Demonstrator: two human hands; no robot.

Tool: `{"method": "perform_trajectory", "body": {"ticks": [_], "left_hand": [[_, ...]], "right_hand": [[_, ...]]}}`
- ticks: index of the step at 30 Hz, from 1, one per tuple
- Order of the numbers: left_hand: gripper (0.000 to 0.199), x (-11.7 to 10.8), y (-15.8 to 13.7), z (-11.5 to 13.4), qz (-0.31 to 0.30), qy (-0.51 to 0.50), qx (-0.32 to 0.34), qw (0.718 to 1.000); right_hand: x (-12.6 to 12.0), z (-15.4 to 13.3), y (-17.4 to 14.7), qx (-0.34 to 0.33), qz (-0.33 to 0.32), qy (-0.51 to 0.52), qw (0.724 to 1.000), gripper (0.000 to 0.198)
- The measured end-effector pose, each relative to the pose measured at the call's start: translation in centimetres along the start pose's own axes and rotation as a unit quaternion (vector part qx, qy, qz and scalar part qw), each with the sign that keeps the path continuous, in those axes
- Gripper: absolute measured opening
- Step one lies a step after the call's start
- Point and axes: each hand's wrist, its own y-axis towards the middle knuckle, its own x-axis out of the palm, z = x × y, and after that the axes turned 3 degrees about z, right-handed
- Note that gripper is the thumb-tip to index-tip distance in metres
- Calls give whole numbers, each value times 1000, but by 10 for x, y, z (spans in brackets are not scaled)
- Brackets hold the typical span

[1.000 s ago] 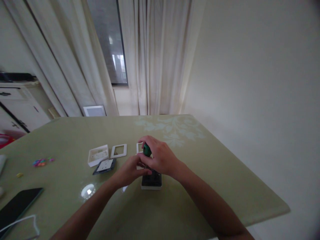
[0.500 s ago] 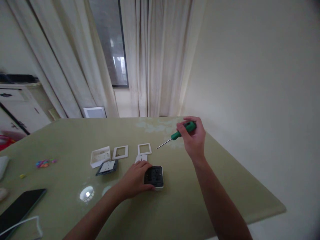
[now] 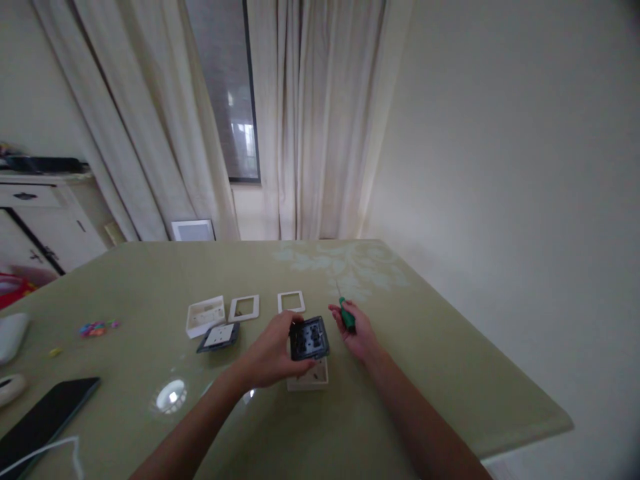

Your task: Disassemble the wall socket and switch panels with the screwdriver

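left hand (image 3: 273,350) clamped on dark switch module (image 3: 309,338), lifted off white backbox (image 3: 309,377) at frame centre, tilted toward camera. right hand (image 3: 359,331) just right of it, closed on green screwdriver (image 3: 347,315), shaft pointing up-left, away from module. both over bench (image 3: 450,360).

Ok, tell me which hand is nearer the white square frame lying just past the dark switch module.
Left. The left hand sits just below the frame; the right hand, holding the screwdriver, is farther right.
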Motion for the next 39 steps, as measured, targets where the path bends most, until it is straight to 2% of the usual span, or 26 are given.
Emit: {"method": "perform_trajectory", "body": {"ticks": [3,6,10,12,13,14,15,16,17,18,19,21,23,27,30,31,34,35,39], "left_hand": [[67,13,9,-7,66,-49,-4,997],[71,29,19,-10,128,-85,3,988],[73,43,22,-11,159,-125,10,979],[77,49,19,-11,175,-189,0,966],[79,53,18,-10,189,-265,-21,945],[81,56,18,-10,206,-364,-52,907],[80,60,18,-10,222,-466,-88,852],[75,64,19,-9,234,-560,-126,784],[67,68,20,-9,241,-615,-153,735],[59,71,21,-9,243,-651,-173,698],[54,73,22,-9,240,-674,-186,674],[56,75,23,-10,228,-706,-200,640],[58,73,22,-12,216,-740,-205,603],[53,65,19,-12,222,-786,-198,542],[53,61,19,-9,245,-803,-196,507],[53,60,19,-8,251,-806,-198,499],[51,58,19,-4,256,-810,-204,487],[51,58,19,-4,255,-810,-205,486],[53,58,18,-5,256,-806,-210,490]], "right_hand": [[7,6,-14,17,-41,-60,997,46],[14,7,-26,-1,-71,-112,991,54],[19,5,-34,-69,-71,-175,980,61],[22,7,-38,-120,-55,-206,970,59],[24,9,-41,-149,-43,-220,963,55],[26,12,-44,-176,-28,-230,957,52],[28,16,-47,-207,-19,-246,947,47],[31,20,-51,-245,-23,-273,930,43],[35,24,-56,-287,-43,-309,906,39],[38,28,-60,-333,-76,-350,872,36],[41,32,-63,-376,-114,-391,832,32],[46,38,-68,-441,-174,-443,761,19],[49,39,-71,-464,-194,-448,739,15],[46,27,-69,-481,-161,-435,744,32],[39,16,-66,-469,-130,-459,744,26],[37,13,-65,-458,-133,-474,741,31],[35,14,-63,-409,-167,-516,733,77],[36,17,-63,-393,-180,-524,734,83],[40,25,-62,-365,-187,-546,731,73]]}}
